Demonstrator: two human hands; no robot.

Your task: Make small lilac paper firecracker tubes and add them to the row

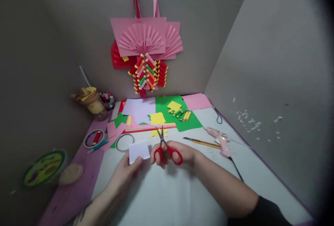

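Note:
Between the thumb and fingers of my left hand (pixel 133 165) is a small square of pale lilac paper (pixel 139 151), held above the white table. Just to its right, my right hand (pixel 161 156) holds a pair of red-handled scissors (pixel 174 154). Their blades point away from me and are slightly parted, with nothing between them. Scissors and paper are apart. Beyond the blades lie small yellow paper pieces (pixel 163 133). A larger yellow square (pixel 158 118) rests farther back, beside a sheet of lilac paper (pixel 139 107).
A pink glue gun (pixel 220 139) lies at right with its cord trailing; near it are a cutter and pencil (pixel 202 143). Rolled paper tubes (pixel 186 116) rest on a green sheet (pixel 191 125). Tape rolls (pixel 125 142) and a drink cup (pixel 95 107) stand left. Paper fan decorations (pixel 142 39) hang behind.

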